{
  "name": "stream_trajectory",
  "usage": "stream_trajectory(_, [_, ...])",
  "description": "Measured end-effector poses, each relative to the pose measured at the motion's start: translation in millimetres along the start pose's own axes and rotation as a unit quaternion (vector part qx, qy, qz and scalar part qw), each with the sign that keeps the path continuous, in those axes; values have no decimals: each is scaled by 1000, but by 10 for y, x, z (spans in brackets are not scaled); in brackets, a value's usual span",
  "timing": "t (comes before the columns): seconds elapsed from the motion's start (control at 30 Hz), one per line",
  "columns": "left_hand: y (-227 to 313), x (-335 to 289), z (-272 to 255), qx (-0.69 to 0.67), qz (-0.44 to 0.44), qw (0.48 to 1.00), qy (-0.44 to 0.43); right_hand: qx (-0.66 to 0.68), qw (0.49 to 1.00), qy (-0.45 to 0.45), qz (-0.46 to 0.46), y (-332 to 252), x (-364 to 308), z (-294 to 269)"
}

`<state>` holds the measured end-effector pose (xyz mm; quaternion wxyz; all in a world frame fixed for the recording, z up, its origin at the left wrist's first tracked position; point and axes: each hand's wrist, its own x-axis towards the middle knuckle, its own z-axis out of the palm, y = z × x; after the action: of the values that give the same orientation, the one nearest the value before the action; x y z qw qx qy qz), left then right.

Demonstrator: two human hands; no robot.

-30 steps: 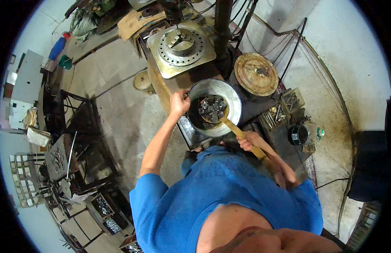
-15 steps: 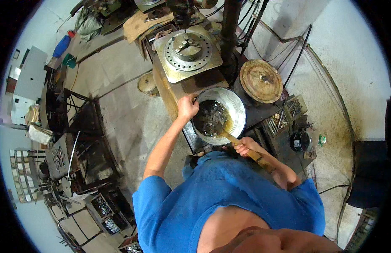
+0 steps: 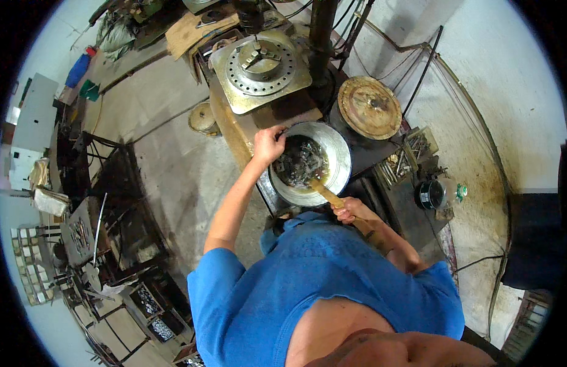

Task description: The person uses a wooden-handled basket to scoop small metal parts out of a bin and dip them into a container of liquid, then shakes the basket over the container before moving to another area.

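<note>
A round metal pot (image 3: 339, 150) stands tilted at the near edge of the workbench, holding brownish liquid and a heap of dark, shiny small pieces (image 3: 303, 160). My left hand (image 3: 269, 145) is closed over the pot's left rim. In my right hand (image 3: 350, 210) is a flat wooden stick (image 3: 327, 193), gripped along its length. Its far end dips into the liquid at the pot's near side, so the tip is hidden. What the small pieces are, I cannot make out.
Behind the pot sits a three-jaw chuck (image 3: 259, 61) on a square drilled plate. A lidded round pot (image 3: 369, 107) stands to the right. Beyond it are a tray of metal tools (image 3: 420, 143) and a black round container (image 3: 430, 194). A lidded bucket (image 3: 203, 118) is on the floor.
The stick's dipped end has shifted left and up within the pot, and the small pieces have been stirred about. My left hand stays on the rim. The whole view has shifted slightly.
</note>
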<state>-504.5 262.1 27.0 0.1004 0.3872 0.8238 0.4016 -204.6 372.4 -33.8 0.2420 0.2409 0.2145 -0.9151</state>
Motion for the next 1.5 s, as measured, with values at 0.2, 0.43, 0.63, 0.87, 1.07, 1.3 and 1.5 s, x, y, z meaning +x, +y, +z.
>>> stream_trajectory(0.2, [-185, 32, 73, 1, -9, 999, 44, 37, 997, -59, 40, -105, -63, -24])
stream_trajectory(0.43, [-204, -76, 123, 12, 7, 997, 71, 123, 982, -53, 131, -266, 82, -456])
stream_trajectory(0.63, [-33, -145, 188, 7, 5, 996, 91, 141, 973, 79, 166, -556, -189, -176])
stream_trajectory(0.87, [-160, -248, 160, -20, 2, 990, 138, -98, 961, 145, 212, -946, -310, 260])
stream_trajectory(1.07, [-328, -285, 151, 14, 0, 987, 158, 9, 991, 28, 129, -439, -161, 223])
stream_trajectory(1.3, [-335, -362, 76, -1, -15, 990, 138, 354, 925, 26, 132, -312, -157, 379])
stream_trajectory(1.5, [-289, -402, 30, 9, -9, 990, 138, 98, 983, 111, 105, -301, -138, 157])
